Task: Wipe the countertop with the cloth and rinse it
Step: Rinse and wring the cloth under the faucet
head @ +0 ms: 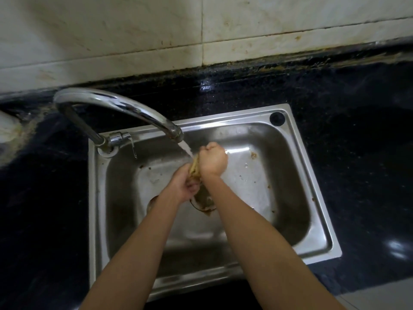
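Yellowish and bunched, the cloth (194,167) is held over the steel sink (317,175), right under the water running from the curved tap (116,106). It is gripped from above by the clenched right hand (213,158) and from below by the curled left hand (184,186). Black countertop (357,130) is seen around the basin

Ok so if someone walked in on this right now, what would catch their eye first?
Probably the two hands in the middle of the steel sink: the left hand and right hand grip a bunched yellowish cloth under running water. Next, the curved chrome faucet arching in from the sink's back left corner. Then the grimy seam where the black countertop meets the pale wall tiles.
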Demonstrator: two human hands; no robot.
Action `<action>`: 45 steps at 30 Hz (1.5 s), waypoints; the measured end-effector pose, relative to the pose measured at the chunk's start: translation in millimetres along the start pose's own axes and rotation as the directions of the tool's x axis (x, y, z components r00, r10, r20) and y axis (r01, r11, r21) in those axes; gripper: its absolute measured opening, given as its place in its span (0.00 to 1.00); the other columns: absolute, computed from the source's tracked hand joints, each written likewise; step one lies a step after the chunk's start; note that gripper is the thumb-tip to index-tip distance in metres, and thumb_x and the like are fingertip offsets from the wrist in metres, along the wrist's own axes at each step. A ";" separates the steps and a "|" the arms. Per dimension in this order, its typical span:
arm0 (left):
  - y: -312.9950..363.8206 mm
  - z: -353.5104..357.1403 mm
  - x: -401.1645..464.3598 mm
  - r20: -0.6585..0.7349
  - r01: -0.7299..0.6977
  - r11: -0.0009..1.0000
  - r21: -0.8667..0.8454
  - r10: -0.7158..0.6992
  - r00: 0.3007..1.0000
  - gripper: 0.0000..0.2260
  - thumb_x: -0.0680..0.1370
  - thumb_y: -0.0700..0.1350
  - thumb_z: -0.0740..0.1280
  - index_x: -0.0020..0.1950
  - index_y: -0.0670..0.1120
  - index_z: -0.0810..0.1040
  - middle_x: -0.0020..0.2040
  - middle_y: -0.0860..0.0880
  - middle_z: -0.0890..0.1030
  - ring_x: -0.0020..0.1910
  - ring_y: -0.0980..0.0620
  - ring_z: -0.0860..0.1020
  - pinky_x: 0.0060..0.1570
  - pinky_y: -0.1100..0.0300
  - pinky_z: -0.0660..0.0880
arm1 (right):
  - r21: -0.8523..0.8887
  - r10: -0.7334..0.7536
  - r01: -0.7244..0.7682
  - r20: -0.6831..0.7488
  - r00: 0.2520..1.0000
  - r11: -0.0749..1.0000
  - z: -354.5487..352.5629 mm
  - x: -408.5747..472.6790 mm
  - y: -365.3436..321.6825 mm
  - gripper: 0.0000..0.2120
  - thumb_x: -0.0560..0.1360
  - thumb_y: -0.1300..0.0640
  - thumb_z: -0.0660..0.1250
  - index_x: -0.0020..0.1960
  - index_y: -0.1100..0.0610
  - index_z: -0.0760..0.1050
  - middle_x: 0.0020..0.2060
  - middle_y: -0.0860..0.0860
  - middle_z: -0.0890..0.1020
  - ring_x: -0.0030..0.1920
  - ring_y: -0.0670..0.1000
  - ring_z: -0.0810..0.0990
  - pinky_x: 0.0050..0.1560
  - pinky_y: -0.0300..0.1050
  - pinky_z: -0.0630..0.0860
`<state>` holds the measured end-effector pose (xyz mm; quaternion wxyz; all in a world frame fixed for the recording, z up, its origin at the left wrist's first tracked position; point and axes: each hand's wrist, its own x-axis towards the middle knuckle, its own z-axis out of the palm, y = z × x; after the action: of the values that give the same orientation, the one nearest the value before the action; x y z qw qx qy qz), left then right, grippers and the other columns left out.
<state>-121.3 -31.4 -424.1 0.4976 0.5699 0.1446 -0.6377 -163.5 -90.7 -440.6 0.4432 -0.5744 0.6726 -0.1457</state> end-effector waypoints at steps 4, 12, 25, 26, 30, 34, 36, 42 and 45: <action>13.2 -13.2 13.9 -0.074 -0.046 0.993 -0.106 0.038 0.996 0.14 0.80 0.49 0.55 0.37 0.45 0.68 0.19 0.52 0.67 0.14 0.60 0.58 0.13 0.69 0.54 | 0.354 0.244 -0.325 0.254 0.936 0.877 0.9 12.3 15.8 0.09 0.77 0.54 0.60 0.39 0.54 0.68 0.36 0.52 0.74 0.41 0.52 0.75 0.42 0.45 0.71; 16.4 -64.1 22.5 -0.242 -0.067 0.976 -0.206 0.015 0.970 0.14 0.80 0.52 0.54 0.39 0.46 0.69 0.18 0.53 0.66 0.13 0.59 0.58 0.12 0.70 0.53 | 0.592 0.224 -0.620 0.606 0.764 0.515 25.9 7.0 -2.9 0.11 0.78 0.49 0.60 0.40 0.54 0.69 0.32 0.52 0.73 0.27 0.47 0.70 0.22 0.36 0.65; 0.3 -28.6 12.8 0.188 -0.322 0.904 -0.281 0.380 0.905 0.11 0.79 0.38 0.57 0.42 0.36 0.76 0.35 0.45 0.81 0.37 0.51 0.81 0.44 0.61 0.76 | -0.081 -0.487 0.524 0.270 0.831 0.848 13.5 -50.5 -4.1 0.18 0.74 0.59 0.63 0.28 0.47 0.62 0.27 0.46 0.70 0.35 0.51 0.72 0.51 0.51 0.71; 0.7 -28.2 6.1 0.190 -0.396 0.885 -0.247 0.444 0.875 0.10 0.77 0.41 0.60 0.44 0.37 0.79 0.36 0.44 0.80 0.37 0.51 0.80 0.45 0.62 0.76 | -0.095 -0.496 0.532 0.253 0.830 0.841 13.9 -58.9 -1.5 0.16 0.74 0.57 0.63 0.29 0.49 0.67 0.28 0.47 0.73 0.38 0.51 0.74 0.52 0.50 0.71; -7.9 -36.0 11.5 0.180 -0.179 0.976 -0.125 0.200 0.963 0.06 0.78 0.48 0.61 0.45 0.48 0.76 0.35 0.52 0.79 0.33 0.61 0.79 0.38 0.68 0.75 | -0.364 -0.495 0.494 0.097 0.863 0.790 17.5 -76.7 -1.8 0.11 0.68 0.53 0.67 0.47 0.58 0.80 0.38 0.54 0.82 0.38 0.50 0.81 0.37 0.38 0.78; -2.0 -11.1 13.7 -0.032 -0.210 0.945 0.250 0.225 0.974 0.17 0.81 0.45 0.56 0.33 0.43 0.74 0.25 0.47 0.77 0.25 0.53 0.75 0.26 0.64 0.73 | -0.105 -0.174 0.177 0.040 0.984 0.979 -1.2 -25.2 -16.8 0.10 0.73 0.64 0.62 0.35 0.58 0.78 0.30 0.52 0.77 0.33 0.51 0.77 0.34 0.42 0.75; -2.4 -10.8 13.3 0.023 -0.103 0.982 0.160 0.100 0.995 0.20 0.80 0.46 0.56 0.29 0.46 0.71 0.22 0.50 0.72 0.21 0.55 0.70 0.22 0.66 0.68 | -0.047 -0.099 0.099 -0.002 0.995 0.994 -7.5 -3.3 -18.9 0.14 0.72 0.65 0.63 0.29 0.54 0.73 0.29 0.52 0.76 0.35 0.56 0.78 0.36 0.47 0.76; 3.2 -13.4 17.7 -0.110 -0.099 0.991 -0.094 0.089 0.990 0.13 0.82 0.42 0.53 0.37 0.49 0.67 0.36 0.52 0.70 0.32 0.59 0.73 0.31 0.65 0.73 | 0.007 -0.344 0.345 0.092 0.935 0.939 11.9 -64.8 -12.4 0.08 0.71 0.67 0.63 0.35 0.63 0.78 0.32 0.58 0.80 0.36 0.56 0.79 0.40 0.37 0.74; 3.3 -9.3 14.3 -0.120 -0.023 0.998 -0.056 0.016 0.993 0.13 0.79 0.46 0.58 0.40 0.44 0.76 0.37 0.45 0.77 0.36 0.50 0.75 0.40 0.57 0.73 | 0.064 -0.183 0.184 -0.019 0.983 0.981 13.9 -34.4 -5.2 0.15 0.71 0.66 0.64 0.28 0.53 0.73 0.30 0.54 0.78 0.34 0.54 0.79 0.37 0.37 0.76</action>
<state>-111.1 -32.6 -438.2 0.5106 0.5938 0.1867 -0.5932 -151.4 -56.9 -430.0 0.4421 -0.6182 0.6144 -0.2119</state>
